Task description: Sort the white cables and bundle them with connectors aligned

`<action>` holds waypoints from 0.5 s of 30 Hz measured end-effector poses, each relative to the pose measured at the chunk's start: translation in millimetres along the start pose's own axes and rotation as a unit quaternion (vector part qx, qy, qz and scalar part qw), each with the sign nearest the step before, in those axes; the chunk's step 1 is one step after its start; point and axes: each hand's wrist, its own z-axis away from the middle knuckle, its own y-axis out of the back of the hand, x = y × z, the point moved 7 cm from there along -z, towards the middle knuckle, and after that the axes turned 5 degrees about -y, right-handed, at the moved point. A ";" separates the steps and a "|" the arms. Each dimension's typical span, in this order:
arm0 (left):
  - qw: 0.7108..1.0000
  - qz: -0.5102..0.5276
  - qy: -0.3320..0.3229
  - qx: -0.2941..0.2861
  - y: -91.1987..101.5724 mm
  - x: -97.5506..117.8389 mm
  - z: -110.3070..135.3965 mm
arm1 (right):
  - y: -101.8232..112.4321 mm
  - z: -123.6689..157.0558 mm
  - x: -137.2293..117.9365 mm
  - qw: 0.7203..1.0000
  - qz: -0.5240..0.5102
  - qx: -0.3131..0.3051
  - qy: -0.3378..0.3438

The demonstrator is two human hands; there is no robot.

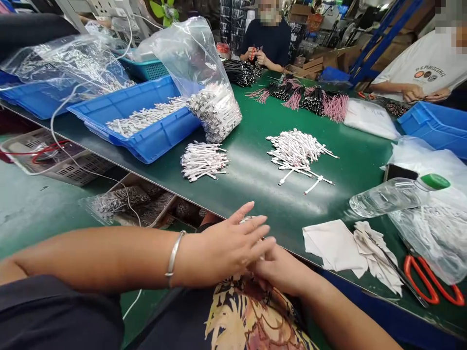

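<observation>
My left hand (228,245) lies at the table's near edge with its fingers stretched out flat, resting over my right hand (279,270). A silver bangle (174,255) circles the left wrist. The right hand's fingers are tucked under the left hand and mostly hidden; a small whitish thing shows between the two hands but I cannot make it out. Just beyond, on the green table (255,170), lie two loose heaps of short white cables, one bundle (203,161) to the left and a spread pile (297,150) to the right.
A clear bag of white cables (215,109) leans on a blue bin (146,124). White cloths (350,248), red-handled scissors (430,282), a lying water bottle (394,194) and plastic bags sit right. Two people work at the far side beside black and pink cable bundles (314,99).
</observation>
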 end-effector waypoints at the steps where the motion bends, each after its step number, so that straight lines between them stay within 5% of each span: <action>1: 0.998 -0.045 -0.007 -0.033 -6.2 -2.3 -3.2 | -3.0 -1.0 -1.4 1.000 -0.008 -0.017 -0.014; 5: 0.990 -0.104 0.032 -0.087 -7.8 -34.9 -0.1 | -5.3 -2.1 -7.6 0.994 -0.100 -0.039 0.006; 10: 0.965 -0.172 0.191 -0.055 43.0 -105.5 28.6 | 3.7 -4.8 -8.8 0.985 -0.170 0.003 0.041; 13: 0.902 -0.307 0.299 -0.039 72.2 -155.6 49.6 | 1.8 -6.1 -7.4 0.992 -0.120 0.003 0.030; 15: 0.896 -0.287 0.338 -0.038 77.7 -188.6 59.1 | 1.9 -3.8 -5.7 0.997 -0.068 0.010 0.019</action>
